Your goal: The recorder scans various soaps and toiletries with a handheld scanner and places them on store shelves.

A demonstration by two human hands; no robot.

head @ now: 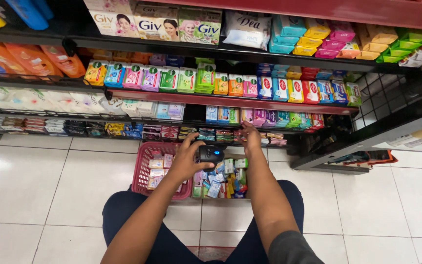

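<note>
My left hand [187, 159] is closed around a small black handheld scanner [212, 154] with a blue light, held above the floor in front of the lowest shelf. My right hand [250, 137] reaches forward to the bottom shelf and touches the small soap bars [264, 139] lined up there; whether it grips one I cannot tell. Below my hands stand a red plastic basket [145, 171] with several small boxed soaps and, beside it, a pile of colourful soap packs [223, 181]. My knees in dark trousers show at the bottom.
Shelves of boxed soaps [211, 80] in many colours run across the top. Orange refill pouches [30, 58] lie at the upper left. A black wire rack [391, 105] stands at the right. White floor tiles [30, 181] lie all around.
</note>
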